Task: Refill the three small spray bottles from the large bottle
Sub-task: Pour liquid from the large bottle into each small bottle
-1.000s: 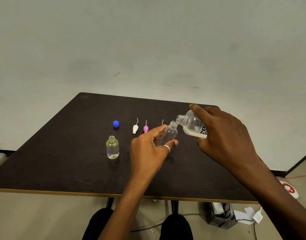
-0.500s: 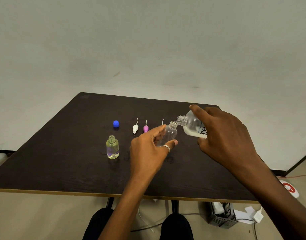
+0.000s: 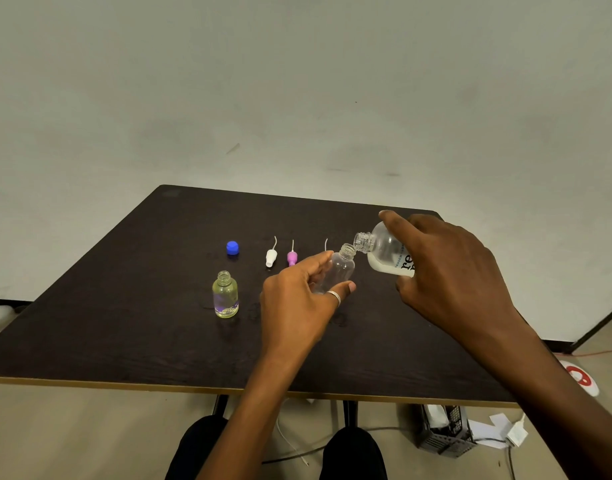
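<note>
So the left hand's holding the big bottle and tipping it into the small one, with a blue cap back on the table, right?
Not quite: the head view shows the right hand tipping the big bottle; the left hand holds the small one. The blue cap is there.

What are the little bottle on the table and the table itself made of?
The small bottle looks like clear glossy plastic, possibly glass: you see straight through it, with bright glints. The table looks like dark matte wood laminate: faint grain on top, and a pale edge strip.
</note>
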